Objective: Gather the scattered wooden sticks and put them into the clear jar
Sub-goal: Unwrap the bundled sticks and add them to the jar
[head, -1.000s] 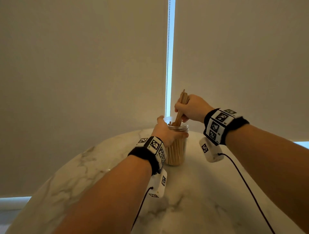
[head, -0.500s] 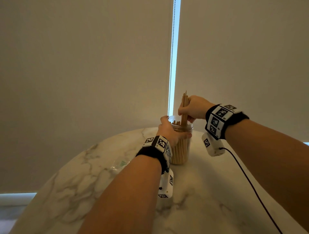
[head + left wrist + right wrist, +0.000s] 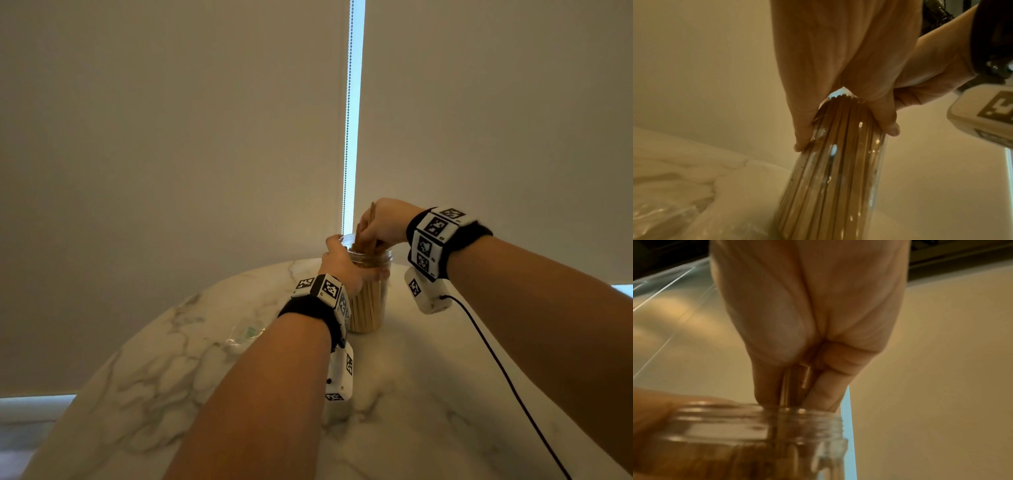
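Observation:
The clear jar [image 3: 371,301] stands upright at the far side of the marble table [image 3: 428,394], packed with upright wooden sticks [image 3: 830,186]. My left hand [image 3: 342,263] grips the jar just below its threaded rim [image 3: 760,421], thumb and fingers [image 3: 885,120] wrapped round the glass. My right hand [image 3: 383,224] hovers over the mouth and pinches a small bundle of sticks [image 3: 364,228], whose lower ends reach down into the jar. In the right wrist view the bundle [image 3: 795,386] runs between thumb and fingers into the opening.
A crumpled clear plastic wrapper [image 3: 245,334] lies on the table left of my left forearm. A black cable [image 3: 507,373] trails from the right wrist camera across the table's right side. Closed blinds [image 3: 171,137] stand just behind the round table edge.
My right hand has moved down toward the jar mouth, and the held bundle has sunk deeper into the jar. The left hand keeps its grip on the jar.

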Action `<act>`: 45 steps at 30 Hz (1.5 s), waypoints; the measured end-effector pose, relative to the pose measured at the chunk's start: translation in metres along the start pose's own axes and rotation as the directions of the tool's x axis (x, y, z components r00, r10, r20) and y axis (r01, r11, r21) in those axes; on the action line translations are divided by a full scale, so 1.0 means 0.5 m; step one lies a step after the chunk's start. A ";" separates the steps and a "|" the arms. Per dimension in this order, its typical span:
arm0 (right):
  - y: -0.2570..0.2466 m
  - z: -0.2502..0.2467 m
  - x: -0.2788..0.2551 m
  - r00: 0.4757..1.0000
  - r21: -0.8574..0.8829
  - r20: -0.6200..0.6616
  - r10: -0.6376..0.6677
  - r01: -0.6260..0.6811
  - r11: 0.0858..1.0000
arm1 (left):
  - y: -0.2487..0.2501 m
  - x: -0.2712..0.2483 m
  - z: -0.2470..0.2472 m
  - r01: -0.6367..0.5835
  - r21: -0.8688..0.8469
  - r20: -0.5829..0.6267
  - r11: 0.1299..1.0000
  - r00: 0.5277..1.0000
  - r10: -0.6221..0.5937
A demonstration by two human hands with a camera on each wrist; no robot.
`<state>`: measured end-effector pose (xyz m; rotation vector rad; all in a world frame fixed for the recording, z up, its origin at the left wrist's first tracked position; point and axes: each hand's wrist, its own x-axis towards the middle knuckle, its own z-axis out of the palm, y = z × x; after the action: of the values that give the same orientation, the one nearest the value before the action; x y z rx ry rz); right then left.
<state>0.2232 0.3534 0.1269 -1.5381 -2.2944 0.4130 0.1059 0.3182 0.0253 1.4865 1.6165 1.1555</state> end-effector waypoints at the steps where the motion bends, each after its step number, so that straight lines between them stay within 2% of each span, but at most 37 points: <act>1: -0.003 0.004 0.003 1.000 -0.053 0.011 -0.004 0.004 0.999 | 0.001 0.000 0.000 0.004 0.001 0.003 1.000 1.000 -0.004; 4: -0.015 0.000 -0.002 0.999 -0.153 0.040 0.020 -0.013 0.988 | 0.003 0.000 -0.002 0.011 0.002 0.014 1.000 1.000 -0.011; 6: -0.017 -0.012 -0.008 0.997 -0.046 0.069 0.035 -0.032 0.998 | 0.001 0.000 -0.001 0.003 -0.005 0.013 1.000 1.000 -0.003; 8: -0.016 -0.019 -0.016 0.999 0.087 0.030 0.034 -0.036 0.996 | -0.001 0.002 -0.001 0.002 -0.017 0.008 1.000 1.000 -0.002; 9: -0.016 -0.017 -0.018 0.999 0.064 -0.026 0.033 -0.031 0.997 | -0.002 0.002 -0.001 0.002 -0.022 0.006 1.000 1.000 -0.002; 11: -0.015 -0.002 -0.020 0.994 -0.144 -0.111 -0.006 -0.011 0.990 | -0.001 0.003 0.000 0.005 -0.026 0.009 1.000 1.000 -0.005; 13: -0.023 0.022 -0.021 0.996 -0.322 -0.063 -0.056 0.033 0.946 | 0.001 0.003 0.000 0.008 -0.015 0.007 1.000 1.000 -0.008; 14: -0.029 0.029 -0.021 0.998 -0.344 -0.008 -0.055 0.049 0.938 | 0.002 0.002 0.000 0.004 -0.010 0.003 1.000 1.000 -0.004; 16: -0.039 0.024 -0.021 0.997 -0.308 0.061 -0.037 0.054 0.950 | 0.000 0.001 0.000 -0.005 -0.004 -0.003 1.000 1.000 0.005; 21: -0.030 0.001 -0.024 0.999 -0.226 -0.009 -0.048 0.044 0.973 | 0.002 0.002 -0.001 0.008 0.028 0.001 1.000 1.000 -0.008; 26: -0.035 0.009 -0.032 1.000 -0.218 0.028 -0.005 0.011 0.976 | 0.000 0.005 -0.001 0.018 0.006 0.005 1.000 1.000 -0.018; 33: -0.011 0.016 -0.010 0.994 -0.181 -0.091 0.065 -0.081 0.980 | -0.002 0.014 0.002 0.038 -0.046 0.022 0.998 0.999 -0.037; 37: 0.001 0.020 -0.009 0.980 -0.161 -0.191 0.051 -0.082 0.984 | -0.007 0.015 0.002 0.011 -0.042 0.018 0.999 1.000 -0.010; 40: -0.009 0.022 -0.013 0.991 -0.217 -0.128 0.026 -0.054 0.975 | -0.006 0.014 0.003 0.023 -0.034 0.005 0.999 1.000 -0.023; 42: -0.022 0.016 -0.015 0.994 -0.174 -0.103 0.028 -0.045 0.984 | -0.005 0.015 0.002 0.021 -0.038 0.005 0.999 1.000 -0.020; 45: -0.034 0.016 -0.015 0.997 -0.218 -0.069 -0.040 0.025 0.976 | -0.006 0.011 0.002 0.009 -0.017 -0.006 1.000 1.000 -0.009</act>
<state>0.2083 0.3400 0.1261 -1.5838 -2.3683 0.0966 0.1049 0.3241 0.0229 1.4652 1.6123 1.1671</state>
